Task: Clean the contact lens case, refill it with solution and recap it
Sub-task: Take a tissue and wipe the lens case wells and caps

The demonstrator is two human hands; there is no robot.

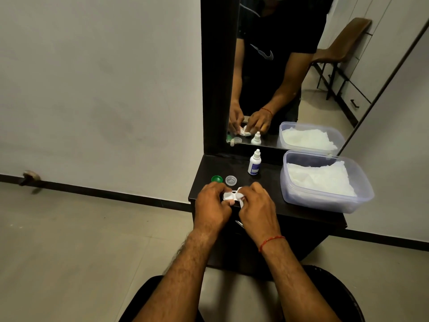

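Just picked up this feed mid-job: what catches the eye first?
Both hands meet at the front edge of the dark shelf: the left hand grips the lens case, the right hand presses a tissue wad into it. Behind them lie a green cap and a clear cap, off the case.

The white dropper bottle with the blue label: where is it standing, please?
Head view: the bottle stands upright on the black shelf, left of the clear plastic tub, behind the clear cap.
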